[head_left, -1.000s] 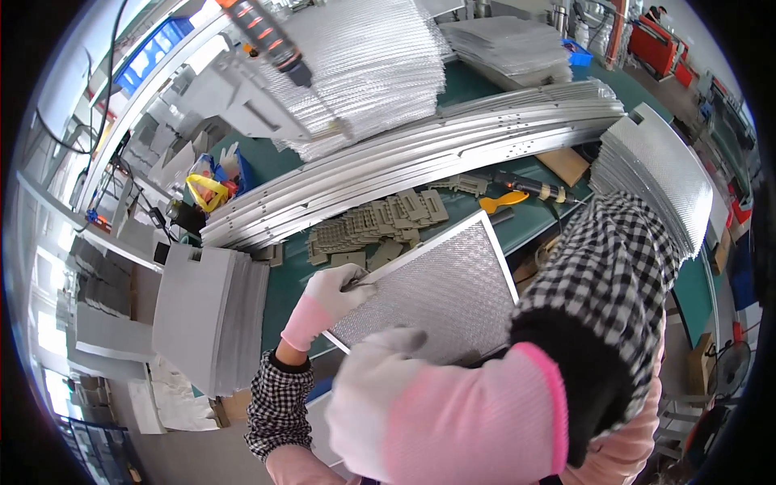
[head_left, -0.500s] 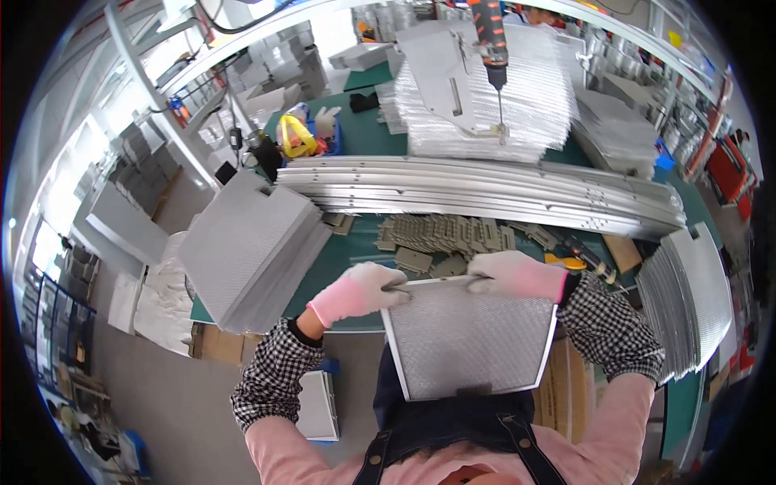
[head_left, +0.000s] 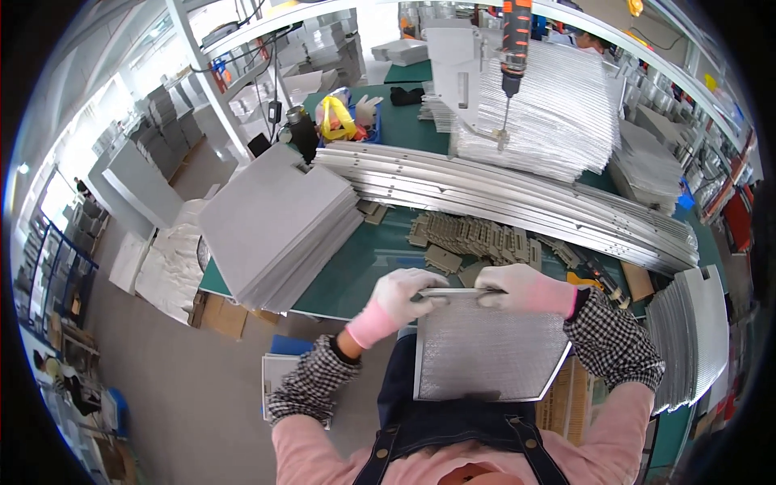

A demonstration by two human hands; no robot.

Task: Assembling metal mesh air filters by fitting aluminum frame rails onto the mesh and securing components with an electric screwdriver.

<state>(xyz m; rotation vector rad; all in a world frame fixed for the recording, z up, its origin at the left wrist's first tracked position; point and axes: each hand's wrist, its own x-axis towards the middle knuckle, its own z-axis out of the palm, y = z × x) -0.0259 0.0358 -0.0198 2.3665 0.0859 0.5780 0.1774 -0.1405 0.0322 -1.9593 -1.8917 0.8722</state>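
The left hand [head_left: 398, 297] and right hand [head_left: 521, 288] wear white, pink-cuffed gloves; black-and-white checked oversleeves cover pink sleeves, above a dark denim apron.

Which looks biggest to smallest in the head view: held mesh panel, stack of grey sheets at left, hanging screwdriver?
1. stack of grey sheets
2. mesh panel, close behind; it sits nearer the camera, so true order is unsure
3. hanging screwdriver

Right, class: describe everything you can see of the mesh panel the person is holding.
The mesh panel is a flat, silvery sheet of fine metal-looking mesh in a thin bright frame, with its lower right corner cut off. It is held against the person's front, below the green bench edge. The gloved left hand and right hand both grip its top edge.
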